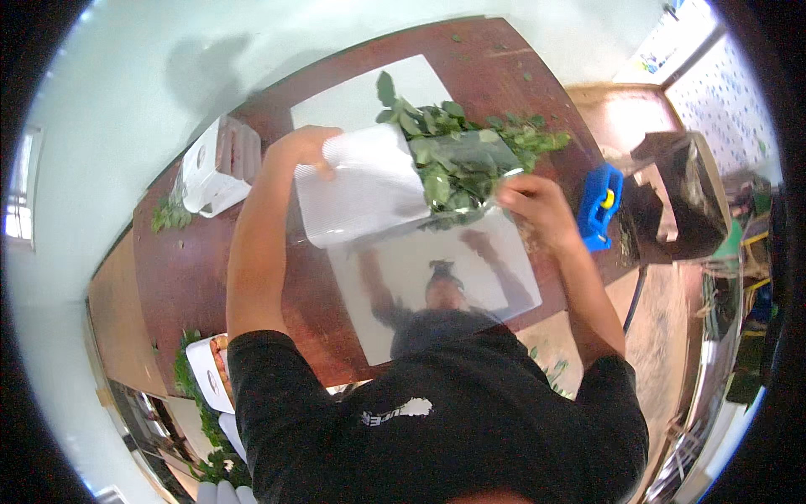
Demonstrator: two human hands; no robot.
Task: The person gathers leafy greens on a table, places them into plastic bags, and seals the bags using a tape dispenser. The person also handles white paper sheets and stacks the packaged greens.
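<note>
A bundle of leafy green stems (441, 173) lies across the table, its left part wrapped in white ribbed packaging (365, 189). My left hand (308, 151) grips the upper left edge of this white wrap, the thumb on its near face. Clear plastic film (482, 148) covers part of the leaves. At the right end of the bundle, my right hand (538, 205) pinches the film's edge. Under the bundle a glossy sheet (434, 283) reaches towards me and mirrors my arms and head. What sits inside the white wrap is hidden.
A blue tape dispenser (598, 208) with a yellow core stands at the table's right edge, before a dark, open bag-like container (689, 195). White-wrapped bundles lie at the back left (217, 170) and lower left (211, 375). Loose leaves dot the reddish-brown tabletop (214, 271).
</note>
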